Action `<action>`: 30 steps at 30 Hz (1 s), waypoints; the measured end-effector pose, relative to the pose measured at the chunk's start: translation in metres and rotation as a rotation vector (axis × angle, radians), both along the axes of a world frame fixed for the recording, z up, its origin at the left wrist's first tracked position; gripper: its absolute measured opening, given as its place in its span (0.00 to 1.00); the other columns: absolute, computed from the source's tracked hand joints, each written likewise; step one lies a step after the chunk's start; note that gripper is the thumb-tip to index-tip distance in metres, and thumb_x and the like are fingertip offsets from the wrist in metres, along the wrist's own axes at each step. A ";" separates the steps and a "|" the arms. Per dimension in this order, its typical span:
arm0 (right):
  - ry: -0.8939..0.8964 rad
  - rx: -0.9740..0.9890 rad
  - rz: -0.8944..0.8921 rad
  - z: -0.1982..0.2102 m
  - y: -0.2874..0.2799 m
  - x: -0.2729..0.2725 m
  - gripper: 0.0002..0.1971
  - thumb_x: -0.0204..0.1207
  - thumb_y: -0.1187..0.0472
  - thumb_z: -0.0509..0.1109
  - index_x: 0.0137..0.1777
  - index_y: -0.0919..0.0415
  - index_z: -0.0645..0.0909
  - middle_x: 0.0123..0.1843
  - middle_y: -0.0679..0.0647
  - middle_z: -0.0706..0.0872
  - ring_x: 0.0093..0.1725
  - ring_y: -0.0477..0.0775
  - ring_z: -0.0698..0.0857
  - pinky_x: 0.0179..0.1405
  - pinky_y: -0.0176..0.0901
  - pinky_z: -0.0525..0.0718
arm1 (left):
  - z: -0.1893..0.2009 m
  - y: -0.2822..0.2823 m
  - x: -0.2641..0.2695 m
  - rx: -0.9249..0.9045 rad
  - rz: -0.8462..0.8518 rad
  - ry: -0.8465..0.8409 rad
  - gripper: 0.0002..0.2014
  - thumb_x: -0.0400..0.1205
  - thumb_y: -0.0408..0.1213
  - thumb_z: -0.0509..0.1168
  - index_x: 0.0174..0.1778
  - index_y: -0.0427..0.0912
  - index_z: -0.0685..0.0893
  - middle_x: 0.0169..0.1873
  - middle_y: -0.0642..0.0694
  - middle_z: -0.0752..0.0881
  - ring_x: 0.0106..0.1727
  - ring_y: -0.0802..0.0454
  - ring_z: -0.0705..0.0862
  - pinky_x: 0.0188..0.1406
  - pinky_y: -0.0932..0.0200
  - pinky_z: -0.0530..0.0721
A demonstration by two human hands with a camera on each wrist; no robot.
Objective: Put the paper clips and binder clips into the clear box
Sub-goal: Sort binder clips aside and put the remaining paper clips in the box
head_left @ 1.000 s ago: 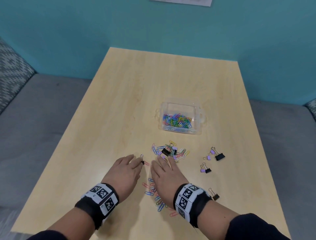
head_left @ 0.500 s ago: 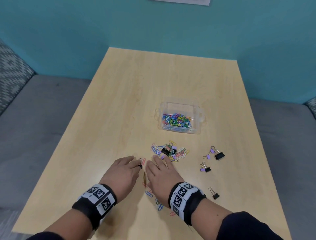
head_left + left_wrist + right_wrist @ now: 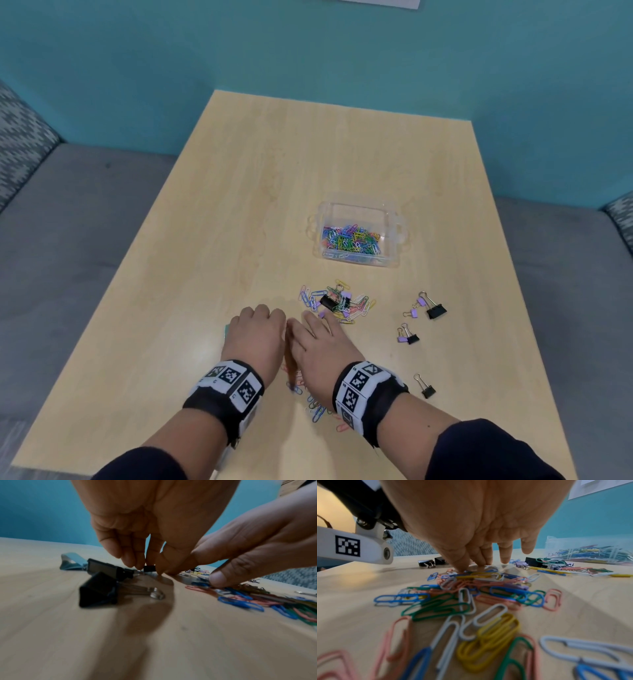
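Both hands have drawn together and back from the clear box (image 3: pixel 359 236) since a second ago. Left hand (image 3: pixel 257 332) curls its fingertips (image 3: pixel 132 562) round a small black binder clip (image 3: pixel 149 568) on the table (image 3: pixel 205 240). Right hand (image 3: pixel 322 346) lies beside it, fingers (image 3: pixel 488 559) straight, tips pressing on loose paper clips (image 3: pixel 488 599) on the near side of the box. From the head view the hands hide the held clip and part of that pile. Two black binder clips (image 3: pixel 101 582) near the left hand are blurred.

Wooden table (image 3: pixel 239 205), teal wall (image 3: pixel 205 51), grey sofa (image 3: pixel 68 222).
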State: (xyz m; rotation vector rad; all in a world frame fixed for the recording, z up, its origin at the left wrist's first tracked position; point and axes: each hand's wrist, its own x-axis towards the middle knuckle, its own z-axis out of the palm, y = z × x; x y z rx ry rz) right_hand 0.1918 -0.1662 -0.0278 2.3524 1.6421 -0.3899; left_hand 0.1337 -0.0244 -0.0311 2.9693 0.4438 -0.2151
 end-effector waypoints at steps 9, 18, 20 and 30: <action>-0.049 -0.068 0.005 0.002 -0.003 -0.009 0.30 0.82 0.54 0.52 0.82 0.67 0.55 0.82 0.65 0.56 0.80 0.71 0.49 0.75 0.75 0.43 | 0.000 0.016 -0.004 -0.291 0.218 -0.038 0.08 0.66 0.29 0.63 0.39 0.42 0.78 0.33 0.46 0.79 0.37 0.41 0.76 0.31 0.50 0.74; 0.043 0.101 -0.130 -0.002 0.003 -0.001 0.32 0.76 0.50 0.65 0.76 0.68 0.66 0.76 0.69 0.69 0.77 0.70 0.64 0.78 0.69 0.55 | -0.001 0.026 -0.013 -0.154 0.133 -0.139 0.10 0.68 0.32 0.71 0.45 0.43 0.83 0.43 0.44 0.83 0.40 0.39 0.78 0.38 0.48 0.81; 0.047 0.151 -0.163 0.001 0.018 0.014 0.34 0.81 0.48 0.58 0.80 0.68 0.57 0.81 0.69 0.59 0.81 0.68 0.57 0.79 0.67 0.48 | 0.003 0.020 -0.012 -0.147 0.111 -0.128 0.09 0.69 0.33 0.71 0.45 0.44 0.83 0.44 0.44 0.83 0.41 0.39 0.79 0.38 0.48 0.81; 0.094 0.030 -0.117 -0.014 -0.014 -0.016 0.39 0.82 0.37 0.47 0.83 0.65 0.48 0.85 0.66 0.47 0.83 0.68 0.46 0.77 0.72 0.39 | 0.010 0.012 -0.006 -0.160 0.051 -0.109 0.10 0.70 0.33 0.71 0.47 0.44 0.84 0.46 0.46 0.83 0.43 0.40 0.80 0.38 0.48 0.82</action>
